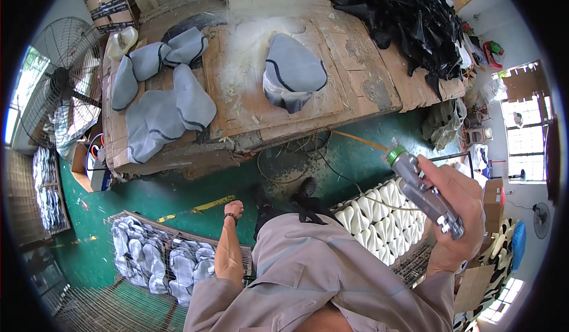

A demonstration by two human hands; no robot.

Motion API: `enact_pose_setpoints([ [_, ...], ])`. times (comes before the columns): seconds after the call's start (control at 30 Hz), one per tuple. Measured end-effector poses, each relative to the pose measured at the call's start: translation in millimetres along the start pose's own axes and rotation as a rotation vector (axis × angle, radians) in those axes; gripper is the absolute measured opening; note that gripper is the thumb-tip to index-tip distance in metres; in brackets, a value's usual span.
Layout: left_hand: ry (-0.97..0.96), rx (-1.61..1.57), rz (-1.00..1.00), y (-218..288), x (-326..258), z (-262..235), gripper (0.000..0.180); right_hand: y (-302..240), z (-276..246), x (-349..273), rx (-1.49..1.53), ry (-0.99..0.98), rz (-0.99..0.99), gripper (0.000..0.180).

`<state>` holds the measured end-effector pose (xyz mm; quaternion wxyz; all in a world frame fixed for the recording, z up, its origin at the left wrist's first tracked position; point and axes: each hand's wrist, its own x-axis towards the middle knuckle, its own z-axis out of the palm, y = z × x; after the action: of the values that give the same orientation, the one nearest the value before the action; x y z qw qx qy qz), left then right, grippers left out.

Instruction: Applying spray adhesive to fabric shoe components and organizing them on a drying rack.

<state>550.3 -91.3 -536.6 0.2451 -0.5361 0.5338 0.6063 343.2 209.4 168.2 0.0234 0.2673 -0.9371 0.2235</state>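
In my right hand (455, 192), raised at the right, is a metal spray gun (424, 192) with a green ring at its upper end; the fingers are wrapped round it. My left hand (234, 208) hangs low beside my body, its fingers curled in with nothing seen in them. On the cardboard-covered table (237, 95) before me sits a pale foam block topped by a grey cushion cover (294, 65) with a dark stripe, apart from both hands. More grey covers (172, 104) with dark edging lie at the table's left, near a cream foam piece (122, 42).
A heap of black sheet material (409, 24) covers the table's far right. Racks of grey pieces (157, 255) and cream foam pieces (379, 219) flank me. A large fan (59, 80) stands left. A thin hose (361, 192) and coiled cables run along the green floor.
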Motion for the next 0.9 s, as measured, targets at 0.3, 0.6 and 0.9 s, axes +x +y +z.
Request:
enact_pose_setpoints([
  [0.3, -0.054, 0.002, -0.005, -13.6, 0.6, 13.2, 0.022, -28.1, -10.8, -22.4, -0.092, -0.229, -0.286, 0.065],
  [0.6, 0.04, -0.008, 0.509, 69.7, 1.4, 30.2, 0.018, -9.3, -24.0, -64.2, -0.058, -0.324, -0.187, 0.07],
  [0.9, 0.315, -0.064, 1.249, 368.5, -116.2, 86.8, 0.031, 62.8, -33.5, -89.2, 0.069, -0.136, -0.107, 0.066],
])
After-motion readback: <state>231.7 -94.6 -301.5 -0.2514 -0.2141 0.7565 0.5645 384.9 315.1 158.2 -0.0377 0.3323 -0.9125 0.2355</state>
